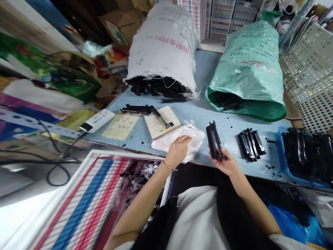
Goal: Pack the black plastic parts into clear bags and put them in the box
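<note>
My left hand (178, 150), with a ring and a beaded bracelet, is over a pile of clear plastic bags (163, 144) at the table's front edge. Its thumb and forefinger are closed together at the bag film. In my right hand (227, 163) is a bundle of long black plastic parts (213, 140), held upright by the lower end. To the right of that hand lies a row of black plastic parts (251, 144) on the table. A notepad (158, 123) sits behind the bags, with more black parts (136, 109) resting partly on it.
A white woven sack (163, 45) and a green sack (249, 69) lie open towards me, black parts inside. At right stands a blue basket (279, 146) of black parts. A yellow note (121, 125) and a white power bank (100, 119) with cable are left. A striped crate (85, 201) stands below.
</note>
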Demonstrator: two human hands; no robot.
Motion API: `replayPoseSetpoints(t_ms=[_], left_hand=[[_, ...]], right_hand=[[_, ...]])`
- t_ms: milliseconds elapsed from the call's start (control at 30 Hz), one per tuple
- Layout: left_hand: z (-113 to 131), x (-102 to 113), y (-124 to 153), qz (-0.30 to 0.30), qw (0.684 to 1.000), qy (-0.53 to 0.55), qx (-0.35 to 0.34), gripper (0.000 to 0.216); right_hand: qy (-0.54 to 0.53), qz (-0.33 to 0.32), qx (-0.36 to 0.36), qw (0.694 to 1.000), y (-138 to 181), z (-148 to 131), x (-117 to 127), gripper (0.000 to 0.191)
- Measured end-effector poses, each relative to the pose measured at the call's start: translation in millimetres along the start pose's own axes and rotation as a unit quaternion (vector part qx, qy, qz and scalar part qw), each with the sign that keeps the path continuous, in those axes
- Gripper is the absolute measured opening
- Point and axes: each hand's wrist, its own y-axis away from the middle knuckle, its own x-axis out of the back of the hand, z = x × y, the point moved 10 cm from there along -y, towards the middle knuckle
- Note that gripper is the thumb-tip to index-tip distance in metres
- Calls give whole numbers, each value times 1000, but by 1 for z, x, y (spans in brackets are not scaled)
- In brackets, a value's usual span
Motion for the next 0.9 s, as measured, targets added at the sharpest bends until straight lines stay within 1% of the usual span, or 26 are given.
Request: replayPoseSetpoints(t_ms=[67, 133, 200, 267, 300, 333, 400, 433, 467, 500, 533, 567, 600, 633, 667, 700, 733, 767, 800, 833, 867, 900], left_hand=[[-3, -4, -2, -12, 999, 26, 24, 48], [0, -2, -1, -5, 998, 53, 33, 55], [11, 3, 5, 6, 998, 58, 14, 61], [30, 4, 16, -2, 998, 52, -29, 65], [40, 2, 24, -17, 997, 52, -54, 66], [50, -2, 32, -36, 995, 54, -77, 68], [63, -12, 45, -75, 990, 64, -101, 74], [66, -17, 50, -89, 988, 69, -103, 76], [67, -20, 53, -96, 987, 75, -101, 78], [67, -22, 55, -98, 987, 80, -97, 77], [66, -19, 56, -92, 988, 86, -93, 73], [65, -14, 57, -80, 989, 90, -86, 66], [61, -4, 59, -62, 991, 91, -72, 56], [56, 9, 63, -44, 994, 87, -49, 47], [47, 23, 70, -31, 996, 79, -18, 40], [35, 38, 79, -24, 997, 66, 20, 37], [22, 51, 91, -33, 997, 49, 59, 37], [6, 60, 104, -54, 993, 27, 100, 39], [-10, 66, 119, -82, 987, 4, 138, 39], [-24, 67, 135, -122, 977, -15, 172, 37], [-34, 64, 151, -168, 965, -35, 197, 31], [-40, 61, 167, -202, 953, -58, 216, 24]], right_hand=[[-10, -43, -60, 997, 20, 14, -8, 43], [-28, -88, -140, 986, 32, 35, -19, 50], [-48, -125, -198, 971, 32, 51, -29, 54], [-54, -137, -211, 966, 18, 59, -37, 56], [-44, -124, -198, 971, 8, 59, -37, 55], [-20, -98, -170, 980, -2, 57, -36, 52], [75, -35, -82, 993, -17, 43, -32, 43], [139, -18, -28, 990, -19, 34, -34, 40], [203, -20, 25, 979, -16, 25, -42, 42], [259, -45, 65, 963, -11, 20, -54, 49], [299, -87, 90, 946, -3, 20, -67, 59], [320, -134, 104, 932, 6, 22, -79, 66], [329, -177, 111, 921, 15, 23, -88, 68], [337, -206, 116, 911, 23, 21, -91, 67], [355, -215, 127, 901, 29, 15, -89, 63], [391, -196, 151, 887, 33, 3, -81, 59], [446, -145, 186, 864, 36, -16, -67, 54], [514, -64, 225, 825, 39, -40, -47, 49], [585, 40, 257, 768, 44, -66, -23, 46], [647, 150, 274, 695, 53, -92, 0, 46], [698, 247, 267, 617, 62, -112, 22, 47], [737, 318, 245, 544, 69, -125, 40, 48]])
